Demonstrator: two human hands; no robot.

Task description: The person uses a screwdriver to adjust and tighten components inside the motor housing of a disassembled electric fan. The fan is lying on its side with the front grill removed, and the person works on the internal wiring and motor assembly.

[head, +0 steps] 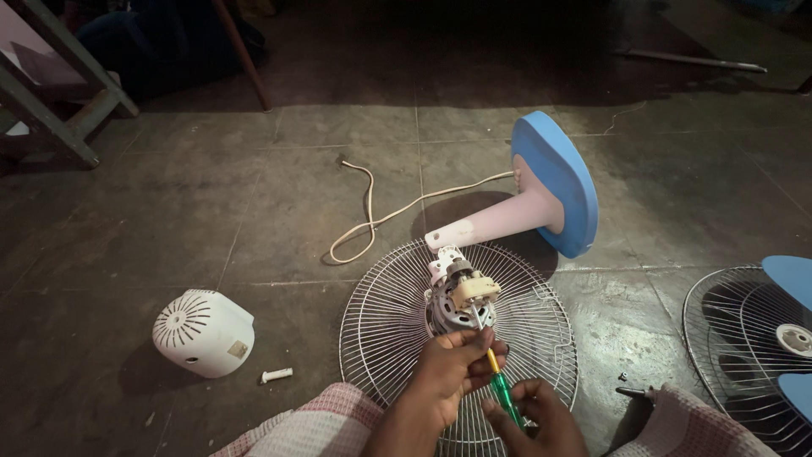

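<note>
Two hands meet at the lower centre of the frame, over a fan taken apart on the tiled floor (279, 195).

Biggest thing is the fan stand (516, 211), lying on its side at centre right, w/ the blue base (562, 178) tipped up on edge. Its white cord (372, 222) curls away to the left. Under the motor lies a round wire grille (381, 330), flat on the floor. At the right edge is a second grille w/ blue blades (782, 334), partly cut off by the frame. Lower left, well apart from the hands, lies the white motor cover (203, 332), and just beside it a small white peg (277, 374).

The motor (457, 300) sits at the end of the stand, above the grille, bare, w/ a beige part on top.

The left hand (452, 372) has fingers closed around the upper shaft of the screwdriver (499, 381), close to the motor. The right hand (537, 415) holds the green handle from below, fingers wrapped. The tip points up into the motor; the exact contact spot I cannot tell.
</note>
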